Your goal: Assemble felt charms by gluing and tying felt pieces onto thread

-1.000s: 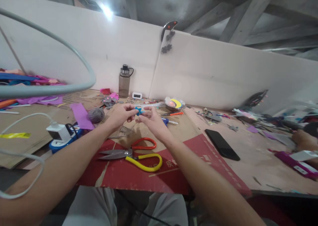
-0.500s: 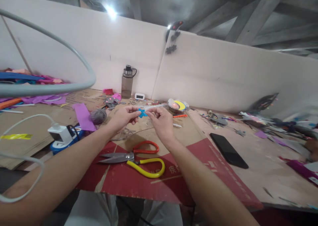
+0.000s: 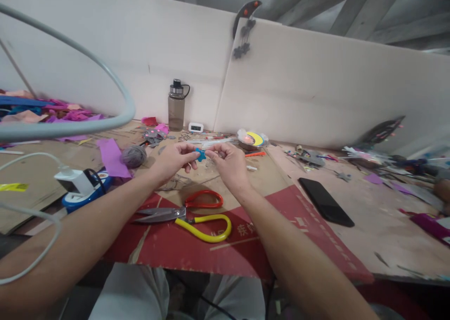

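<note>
A small blue star-shaped piece [image 3: 200,154] is pinched between the fingertips of my left hand [image 3: 174,160] and my right hand [image 3: 228,162], held a little above the cardboard-covered table [image 3: 355,245]. Both hands are closed in a pinch on it, meeting at the middle. Just below my wrists lie scissors [image 3: 190,215] with one red and one yellow handle, blades pointing left, on a red cardboard sheet [image 3: 197,249].
A black phone [image 3: 326,201] lies right of my right arm. A grey yarn ball [image 3: 133,156], a purple paper strip [image 3: 111,157], a white charger on a blue reel [image 3: 79,187], a water bottle [image 3: 176,105] and craft scraps crowd the back. Another person's hand [image 3: 442,189] shows at far right.
My hands have stayed together on the blue piece with slight finger shifts. The view has tilted down a little, so everything sits slightly higher and leftward in frame.
</note>
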